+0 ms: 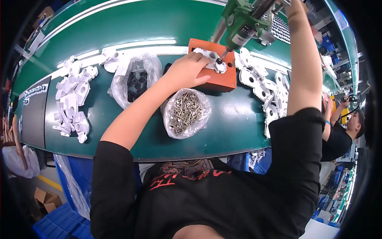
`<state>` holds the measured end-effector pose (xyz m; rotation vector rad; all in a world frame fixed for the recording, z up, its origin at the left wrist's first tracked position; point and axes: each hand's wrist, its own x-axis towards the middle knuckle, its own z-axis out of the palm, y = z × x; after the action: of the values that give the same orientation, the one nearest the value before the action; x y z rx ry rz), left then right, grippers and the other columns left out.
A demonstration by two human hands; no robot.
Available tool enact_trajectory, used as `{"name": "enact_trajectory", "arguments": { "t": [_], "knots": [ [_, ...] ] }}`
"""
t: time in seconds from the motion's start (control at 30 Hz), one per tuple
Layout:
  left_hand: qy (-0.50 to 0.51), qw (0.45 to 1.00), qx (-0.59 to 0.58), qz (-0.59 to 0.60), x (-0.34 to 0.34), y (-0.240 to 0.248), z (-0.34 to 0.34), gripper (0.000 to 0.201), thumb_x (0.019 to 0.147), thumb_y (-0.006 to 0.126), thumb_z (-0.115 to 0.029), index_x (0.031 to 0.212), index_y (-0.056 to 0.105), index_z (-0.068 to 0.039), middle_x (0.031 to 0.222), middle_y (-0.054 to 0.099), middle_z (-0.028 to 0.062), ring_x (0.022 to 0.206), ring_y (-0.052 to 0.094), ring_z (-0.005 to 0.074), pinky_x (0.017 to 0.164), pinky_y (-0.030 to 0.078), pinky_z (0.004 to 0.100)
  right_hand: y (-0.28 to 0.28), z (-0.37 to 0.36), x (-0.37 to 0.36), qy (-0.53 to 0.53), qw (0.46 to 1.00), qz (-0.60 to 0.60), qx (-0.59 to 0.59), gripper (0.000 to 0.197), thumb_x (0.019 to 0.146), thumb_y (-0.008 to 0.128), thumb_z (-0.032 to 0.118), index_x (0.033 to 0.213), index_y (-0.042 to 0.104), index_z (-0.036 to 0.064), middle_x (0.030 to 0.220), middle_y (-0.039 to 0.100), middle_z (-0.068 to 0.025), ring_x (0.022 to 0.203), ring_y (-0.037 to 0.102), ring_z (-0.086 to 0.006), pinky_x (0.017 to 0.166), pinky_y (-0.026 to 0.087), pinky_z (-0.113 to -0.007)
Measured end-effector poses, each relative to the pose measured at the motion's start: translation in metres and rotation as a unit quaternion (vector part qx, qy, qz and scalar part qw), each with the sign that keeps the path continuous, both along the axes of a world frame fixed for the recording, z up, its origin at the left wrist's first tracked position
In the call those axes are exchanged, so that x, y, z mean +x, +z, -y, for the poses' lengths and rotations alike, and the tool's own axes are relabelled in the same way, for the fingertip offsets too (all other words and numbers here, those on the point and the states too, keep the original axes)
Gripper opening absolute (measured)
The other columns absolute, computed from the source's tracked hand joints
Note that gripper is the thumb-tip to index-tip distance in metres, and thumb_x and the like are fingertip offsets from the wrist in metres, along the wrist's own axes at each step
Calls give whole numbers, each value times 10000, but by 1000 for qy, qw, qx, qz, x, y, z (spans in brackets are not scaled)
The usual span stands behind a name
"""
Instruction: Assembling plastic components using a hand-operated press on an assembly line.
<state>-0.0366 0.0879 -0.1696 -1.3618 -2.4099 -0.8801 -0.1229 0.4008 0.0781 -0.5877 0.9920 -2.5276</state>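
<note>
My left hand (188, 71) lies over the left end of a white molded part (217, 65). Its fingers are bent onto the part, and the thumb rests apart at the near side. The part sits on an orange block (223, 81) and has a small black piece (219, 61) in it. Just above that piece is the tip of a green bench press (242, 30). My right arm (304, 59) reaches up beside the press to the top edge; my right hand (293, 5) is mostly cut off, its fingers hidden.
An open bag of metal screws (186, 112) stands nearest me, a bag of black pieces (137, 81) to its left. White parts lie heaped at left (71, 99) and right (262, 85). A dark tray (35, 113) lies far left. At right, another person (342, 131) works.
</note>
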Motion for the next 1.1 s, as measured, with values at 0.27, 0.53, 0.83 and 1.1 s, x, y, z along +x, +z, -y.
{"name": "enact_trajectory", "arguments": {
  "t": [0.27, 0.53, 0.83, 1.1],
  "knots": [
    [-19, 1000, -5, 0, 8, 12, -2, 385, 735, 668, -277, 1010, 536, -41, 980, 568, 120, 959, 551, 293, 806, 466, 391, -53, 37, 223, -125, 602, -583, 530, 334, 754, 637, 280, 521, 494, 88, 548, 525, -50, 585, 542, -234, 569, 416, -342],
    [-1, 990, -14, 138, -12, 33, -27, 434, 757, 642, -291, 1082, 520, -31, 1029, 570, 191, 999, 543, 347, 843, 450, 397, -72, 71, 243, -233, 662, -270, 659, 295, 794, 572, 300, 727, 660, 26, 626, 594, -89, 613, 568, -188, 780, 458, -344],
    [-52, 977, 56, 201, -51, -1, -43, 586, 755, 674, -329, 1245, 468, -83, 1183, 538, 162, 1102, 514, 330, 935, 410, 375, -16, 58, 108, -493, 817, -8, 300, 319, 889, 500, 439, 884, 514, 121, 694, 507, -6, 663, 520, -119, 597, 421, -249],
    [28, 989, -133, 61, -15, 83, -46, 389, 723, 683, -257, 1013, 558, -30, 889, 581, 107, 813, 583, 233, 725, 473, 336, -66, -8, 182, -450, 687, -144, 552, 511, 819, 597, 348, 1194, 529, 9, 916, 596, -55, 812, 545, -113, 691, 449, -242]
  ]
}}
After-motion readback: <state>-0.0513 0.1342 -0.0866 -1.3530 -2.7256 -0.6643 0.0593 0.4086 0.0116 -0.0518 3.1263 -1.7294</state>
